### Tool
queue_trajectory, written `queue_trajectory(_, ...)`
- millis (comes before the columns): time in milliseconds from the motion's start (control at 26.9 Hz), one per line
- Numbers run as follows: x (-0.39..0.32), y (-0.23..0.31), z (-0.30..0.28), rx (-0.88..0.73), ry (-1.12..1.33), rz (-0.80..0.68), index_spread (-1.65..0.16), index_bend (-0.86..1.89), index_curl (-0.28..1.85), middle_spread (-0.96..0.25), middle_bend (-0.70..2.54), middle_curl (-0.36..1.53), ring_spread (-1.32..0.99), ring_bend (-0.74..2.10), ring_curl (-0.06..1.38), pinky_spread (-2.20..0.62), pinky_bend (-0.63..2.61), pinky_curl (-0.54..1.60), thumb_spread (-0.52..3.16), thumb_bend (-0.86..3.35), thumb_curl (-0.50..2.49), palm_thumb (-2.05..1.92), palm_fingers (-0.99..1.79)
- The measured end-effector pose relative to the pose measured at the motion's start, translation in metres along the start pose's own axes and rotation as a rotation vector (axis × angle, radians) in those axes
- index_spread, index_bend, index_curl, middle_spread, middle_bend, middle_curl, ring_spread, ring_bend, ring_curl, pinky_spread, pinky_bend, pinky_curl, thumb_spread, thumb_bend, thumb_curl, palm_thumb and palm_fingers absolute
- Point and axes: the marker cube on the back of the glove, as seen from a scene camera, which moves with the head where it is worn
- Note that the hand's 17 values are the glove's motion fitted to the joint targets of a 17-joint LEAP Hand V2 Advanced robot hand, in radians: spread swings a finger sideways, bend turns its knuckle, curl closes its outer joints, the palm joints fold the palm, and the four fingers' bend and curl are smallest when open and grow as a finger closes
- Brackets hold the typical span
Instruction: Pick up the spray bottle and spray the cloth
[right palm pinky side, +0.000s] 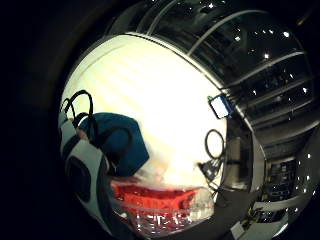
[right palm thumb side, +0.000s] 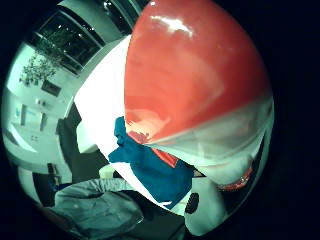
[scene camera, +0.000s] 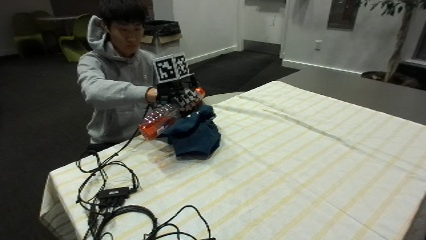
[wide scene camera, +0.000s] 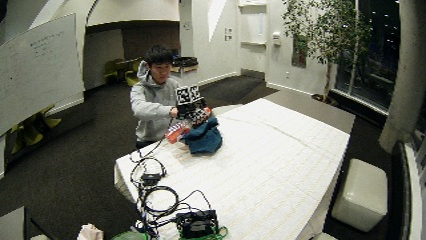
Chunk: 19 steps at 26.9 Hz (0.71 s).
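In the outside view, my right hand (scene camera: 178, 97) sits left of centre in the frame with its fingers curled round the neck end of the spray bottle (scene camera: 160, 120). The bottle is lifted off the table (scene camera: 319, 165) and tilted: its long axis runs from the orange base at the lower left up to my hand at the upper right. The blue cloth (scene camera: 194, 134) lies crumpled on the striped table cover directly below and slightly right of my hand, touching or nearly touching the bottle's side; I cannot tell which. The nozzle is hidden behind my fingers, so its aim is not confirmed, but I judge it to face the cloth at close range. In the wide outside view, the same arrangement appears in the upper left part of the frame: my hand (wide scene camera: 193, 111) on top, the bottle (wide scene camera: 177, 131) slanting down to the left, the cloth (wide scene camera: 204, 139) beneath and to the right. In the thumb side palm view, the orange bottle body (right palm thumb side: 190, 75) fills the upper right of the frame, close against my palm, and the cloth (right palm thumb side: 155, 170) shows past it at lower centre. In the little finger side palm view, the bottle (right palm pinky side: 160, 200) crosses the bottom of the frame and the cloth (right palm pinky side: 125, 140) lies at the left on the pale cover. No repositioning appears necessary before squeezing the trigger.
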Motion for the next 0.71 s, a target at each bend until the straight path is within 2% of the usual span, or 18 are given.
queue_trajectory(223, 0.0, -0.006, -0.025, 0.039, 0.031, -0.005, -0.24, 0.35, 0.55, -0.15, 0.57, 0.5, -0.19, 0.61, 0.47, -0.3, 0.44, 0.39, 0.08, -0.03, 0.74, 1.01, 1.39)
queue_trajectory(446, -0.011, 0.002, -0.007, 0.03, 0.014, -0.027, -0.24, 0.35, 0.56, -0.15, 0.57, 0.5, -0.19, 0.6, 0.47, -0.3, 0.44, 0.39, 0.08, -0.03, 0.74, 1.01, 1.39)
queue_trajectory(558, -0.027, 0.005, -0.002, 0.026, -0.102, -0.02, -0.24, 0.35, 0.56, -0.15, 0.57, 0.5, -0.19, 0.6, 0.47, -0.3, 0.44, 0.39, 0.08, -0.03, 0.75, 1.01, 1.39)
queue_trajectory(706, -0.045, -0.008, -0.034, 0.111, -0.338, 0.01, -0.24, 0.35, 0.56, -0.15, 0.57, 0.5, -0.19, 0.6, 0.47, -0.3, 0.44, 0.39, 0.08, -0.03, 0.75, 1.01, 1.39)
